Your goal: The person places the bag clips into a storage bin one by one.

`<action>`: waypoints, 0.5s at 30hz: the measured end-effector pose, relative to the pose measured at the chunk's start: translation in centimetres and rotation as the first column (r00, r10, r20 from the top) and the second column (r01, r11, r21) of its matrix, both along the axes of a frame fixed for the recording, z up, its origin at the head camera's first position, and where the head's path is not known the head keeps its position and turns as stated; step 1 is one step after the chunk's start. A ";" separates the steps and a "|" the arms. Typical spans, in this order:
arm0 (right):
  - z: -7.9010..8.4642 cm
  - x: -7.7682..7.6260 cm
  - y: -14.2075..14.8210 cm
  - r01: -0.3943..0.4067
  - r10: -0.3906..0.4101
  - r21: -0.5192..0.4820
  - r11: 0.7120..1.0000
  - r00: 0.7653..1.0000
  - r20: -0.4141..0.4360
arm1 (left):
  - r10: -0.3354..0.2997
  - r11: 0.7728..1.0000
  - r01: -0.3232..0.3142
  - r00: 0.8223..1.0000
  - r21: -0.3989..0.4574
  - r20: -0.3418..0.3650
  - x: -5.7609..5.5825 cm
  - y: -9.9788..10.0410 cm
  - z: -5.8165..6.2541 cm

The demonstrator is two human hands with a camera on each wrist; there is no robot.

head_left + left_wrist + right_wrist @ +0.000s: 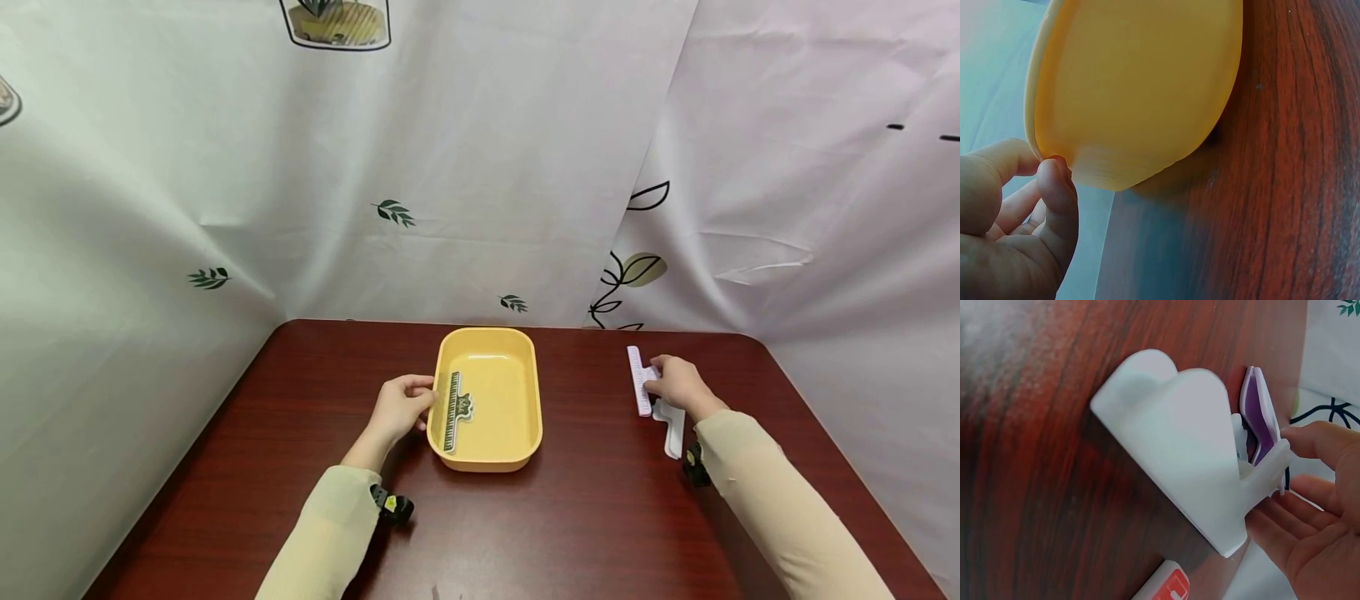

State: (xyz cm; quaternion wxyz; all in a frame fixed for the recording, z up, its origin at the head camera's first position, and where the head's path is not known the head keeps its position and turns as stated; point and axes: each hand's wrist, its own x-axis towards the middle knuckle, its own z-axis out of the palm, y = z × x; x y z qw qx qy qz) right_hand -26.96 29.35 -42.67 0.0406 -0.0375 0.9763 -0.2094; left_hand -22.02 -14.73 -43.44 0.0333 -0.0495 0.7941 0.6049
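Left hand (399, 411) pinches the rim of the yellow tray (537, 396). On the table (592, 517), right hand (680, 387) touches the purple clip (638, 379), its tiny marks unreadable; whether it grips, I cannot tell. A red label (1173, 588) is cut off.

Head view: bright, even, soft light, apparently from overhead. Small glare spot on tray (495, 408), far inner wall; faint sheen on table (585, 525) nr. bottom edge. From my spot, soft shadows below both sleeves (318, 533). Cloth backdrop (465, 158): greenish tint L, pinkish R. L wrist view: dimmer, bluish cast. R wrist view: white clip (1172, 437) soft, detail lost; hazy glare top L.
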 end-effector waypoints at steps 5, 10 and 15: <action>0.0 -0.3 0.0 -0.022 0.022 0.039 0.999 1.000 -0.020 | -0.001 1.000 0.001 1.000 0.001 -0.003 0.0 0.1 0.0; 0.0 -0.6 -0.1 -0.036 0.037 0.062 0.997 0.999 -0.014 | 0.004 1.000 -0.004 1.000 -0.003 -0.009 -0.1 0.0 -0.1; -0.1 -0.8 -0.1 -0.044 0.043 0.072 0.996 0.999 0.007 | 0.006 1.000 -0.006 1.000 -0.003 -0.006 -0.1 0.0 -0.2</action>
